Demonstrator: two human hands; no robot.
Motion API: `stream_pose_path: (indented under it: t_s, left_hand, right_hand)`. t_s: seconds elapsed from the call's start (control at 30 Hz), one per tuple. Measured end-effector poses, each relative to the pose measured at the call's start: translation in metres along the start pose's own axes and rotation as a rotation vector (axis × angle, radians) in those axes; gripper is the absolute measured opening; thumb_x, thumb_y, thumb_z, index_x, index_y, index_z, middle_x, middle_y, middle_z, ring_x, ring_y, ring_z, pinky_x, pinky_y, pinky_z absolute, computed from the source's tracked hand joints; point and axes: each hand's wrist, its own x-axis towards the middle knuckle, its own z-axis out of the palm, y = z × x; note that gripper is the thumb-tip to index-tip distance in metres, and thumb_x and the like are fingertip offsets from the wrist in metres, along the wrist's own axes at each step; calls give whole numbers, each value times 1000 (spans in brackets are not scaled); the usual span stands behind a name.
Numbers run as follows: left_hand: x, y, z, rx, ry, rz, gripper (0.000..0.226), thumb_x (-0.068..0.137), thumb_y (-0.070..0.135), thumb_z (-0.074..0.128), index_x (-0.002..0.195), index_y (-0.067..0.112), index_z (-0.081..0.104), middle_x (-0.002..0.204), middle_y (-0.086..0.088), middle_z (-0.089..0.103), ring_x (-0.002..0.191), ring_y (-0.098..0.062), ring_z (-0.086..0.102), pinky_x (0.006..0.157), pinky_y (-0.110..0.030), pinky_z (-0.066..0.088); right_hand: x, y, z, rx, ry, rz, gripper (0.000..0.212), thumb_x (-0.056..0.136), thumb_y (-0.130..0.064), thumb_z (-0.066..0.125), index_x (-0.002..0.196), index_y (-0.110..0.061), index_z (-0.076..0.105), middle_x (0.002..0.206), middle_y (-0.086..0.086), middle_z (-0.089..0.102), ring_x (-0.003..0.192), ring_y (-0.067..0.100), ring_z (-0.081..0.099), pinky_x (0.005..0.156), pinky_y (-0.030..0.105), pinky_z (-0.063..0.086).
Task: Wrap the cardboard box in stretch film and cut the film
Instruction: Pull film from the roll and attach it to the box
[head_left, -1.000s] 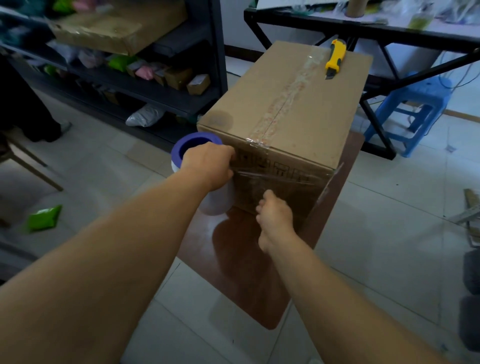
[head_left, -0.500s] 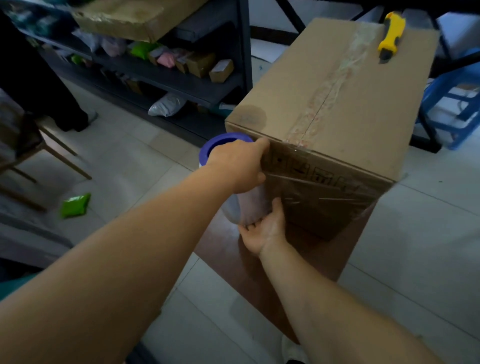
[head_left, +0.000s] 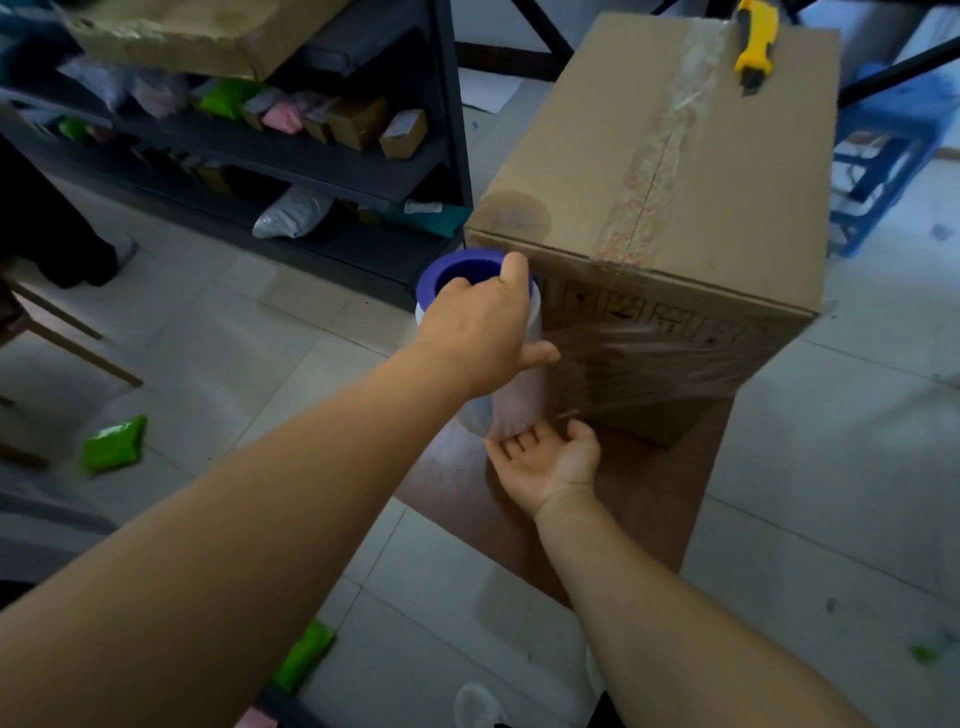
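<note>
1. On the far left I see loose green plastic packets (head_left: 114, 444) on the pale tiled floor (head_left: 249, 332). I judge them a slip risk if my walk around the box takes me that way.

2. My left hand (head_left: 480, 338) grips the upright roll of clear stretch film with its purple core (head_left: 488, 343) from above, fingers wrapped round its top, thumb toward the box. If that hold loosens while I pull, I expect the roll to spin free and the film to go slack.

3. My right hand (head_left: 545, 460) lies palm up under the roll's bottom end, fingers spread and relaxed, carrying it, not clasping it. If it slips away, the roll could tilt and the film bunch into a rope.

4. The tall brown cardboard box (head_left: 660, 171) stands on a dark reddish-brown board (head_left: 613, 514), just right of the roll. A sheet of film (head_left: 649, 364) runs across its near face. Pulling too hard might tear the film or drag the box off the board.

5. The near face carries a row of printed handling symbols under the top edge, too blurred for me to read. I find no brand.

6. A yellow utility knife (head_left: 756, 47) rests on the box top near the far edge. A jolt to the box could send it off.
</note>
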Motion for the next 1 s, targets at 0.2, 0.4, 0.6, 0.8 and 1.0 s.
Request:
stream_pose_path:
  t_s: [0.2, 0.4, 0.6, 0.8, 1.0]
  left_hand:
    - [2, -28, -15, 83, -93, 26, 51, 98, 49, 28, 143, 27, 35, 129, -8, 54, 123, -25, 42, 108, -48, 17]
    - [-2, -47, -15, -325, -148, -59, 55, 95, 49, 43, 145, 34, 28, 144, -1, 42, 126, -23, 43, 106, -44, 32]
    - [-2, -58, -25, -198, -190, -12, 60, 68, 61, 70, 106, 20, 47, 89, 5, 52, 81, -17, 53, 73, -35, 45]
    - [-2, -57, -37, -10, -143, 100, 41, 76, 60, 63, 69, 26, 42, 68, 5, 49, 61, -10, 45, 68, -34, 39]
    - [1, -50, -54, 65, -74, 100, 42, 78, 59, 61, 65, 24, 41, 65, 4, 48, 58, -9, 43, 64, -32, 37]
  right_hand:
    - [3, 18, 0, -47, 75, -36, 32, 96, -36, 32, 94, -18, 59, 102, 9, 61, 83, 19, 53, 68, 25, 33]
    - [7, 22, 14, -69, 79, -45, 28, 97, -26, 36, 94, -15, 61, 100, 7, 63, 89, 18, 56, 71, 25, 36]
    - [8, 20, 26, -42, 8, -67, 35, 100, -32, 32, 105, -12, 60, 104, 14, 62, 109, 32, 53, 100, 50, 36]
    - [11, 26, 38, -13, -35, -72, 42, 100, -40, 28, 107, -12, 58, 107, 15, 60, 123, 33, 47, 107, 52, 33]
    - [8, 32, 47, 10, -68, -71, 47, 98, -47, 31, 112, -13, 60, 113, 13, 61, 120, 31, 49, 110, 51, 31]
